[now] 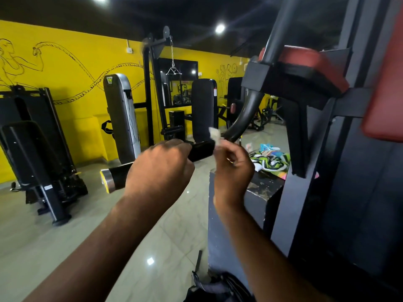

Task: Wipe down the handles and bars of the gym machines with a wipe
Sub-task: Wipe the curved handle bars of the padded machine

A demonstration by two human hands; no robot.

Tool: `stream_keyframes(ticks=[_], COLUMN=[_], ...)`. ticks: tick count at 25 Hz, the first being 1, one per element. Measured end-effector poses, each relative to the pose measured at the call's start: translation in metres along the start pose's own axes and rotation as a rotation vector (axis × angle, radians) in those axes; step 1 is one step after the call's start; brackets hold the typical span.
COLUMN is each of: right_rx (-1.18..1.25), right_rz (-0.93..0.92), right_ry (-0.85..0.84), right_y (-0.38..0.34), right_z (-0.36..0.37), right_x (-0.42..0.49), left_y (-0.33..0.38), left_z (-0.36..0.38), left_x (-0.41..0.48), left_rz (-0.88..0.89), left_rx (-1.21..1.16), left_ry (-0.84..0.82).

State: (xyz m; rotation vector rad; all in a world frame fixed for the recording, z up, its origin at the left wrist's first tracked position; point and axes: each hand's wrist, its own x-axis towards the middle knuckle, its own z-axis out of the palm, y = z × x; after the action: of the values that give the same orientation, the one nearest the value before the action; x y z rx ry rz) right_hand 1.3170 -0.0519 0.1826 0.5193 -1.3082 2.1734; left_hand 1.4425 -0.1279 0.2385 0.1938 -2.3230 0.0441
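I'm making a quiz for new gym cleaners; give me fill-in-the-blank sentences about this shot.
1. The left hand grips the black handle, whose silver end cap has a ___ rim.
2. The right hand pinches a small ___ wipe.
3. The pad above the curved bar is ___.
Missing: yellow, white, red.

handle (117,176): one. hands at the handle: two, left hand (157,168), right hand (233,168). wipe (214,135), just right of the handle: one. red pads (309,66), above and right of the handle: two. ceiling lights (220,28), above it: two. patterned cloth (270,160), on the floor beyond it: one.
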Motion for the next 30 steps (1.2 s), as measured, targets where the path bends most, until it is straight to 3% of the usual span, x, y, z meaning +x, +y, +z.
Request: stream_keyframes(ticks=[1,3,6,8,10,18,24,27,30], right_rx=[0.176,0.312,0.462,0.694,0.872,1.026,1.023,0.87,0.418], right_rz=[0.193,0.38,0.668,0.846,0.903,0.905,0.804,0.713,0.304], right_ry=[0.13,0.277,0.241,0.195,0.146,0.01,0.048,0.12,0.087], right_y=[-0.001,0.001,0.002,0.002,0.001,0.006,0.015,0.016,0.021], right_z=[0.01,0.026,0.033,0.033,0.031,0.027,0.009,-0.001,-0.007], right_x=[-0.004,-0.017,-0.026,-0.022,-0.02,-0.008,0.01,0.008,0.003], left_y=[0.001,0.003,0.001,0.0,0.001,-0.001,0.003,0.008,0.013], left_z=[0.002,0.004,0.003,0.002,0.001,0.005,0.008,0.011,0.013], left_x=[0.001,0.003,0.004,0.005,0.004,0.005,0.007,0.009,0.012], left_rz=[0.009,0.037,0.065,0.073,0.094,0.098,0.044,0.02,0.007], left_rx=[0.002,0.008,0.019,0.0,-0.005,0.015,0.05,0.068,0.092], left_ry=[-0.009,-0.033,-0.036,-0.032,-0.039,-0.046,-0.038,-0.023,-0.011])
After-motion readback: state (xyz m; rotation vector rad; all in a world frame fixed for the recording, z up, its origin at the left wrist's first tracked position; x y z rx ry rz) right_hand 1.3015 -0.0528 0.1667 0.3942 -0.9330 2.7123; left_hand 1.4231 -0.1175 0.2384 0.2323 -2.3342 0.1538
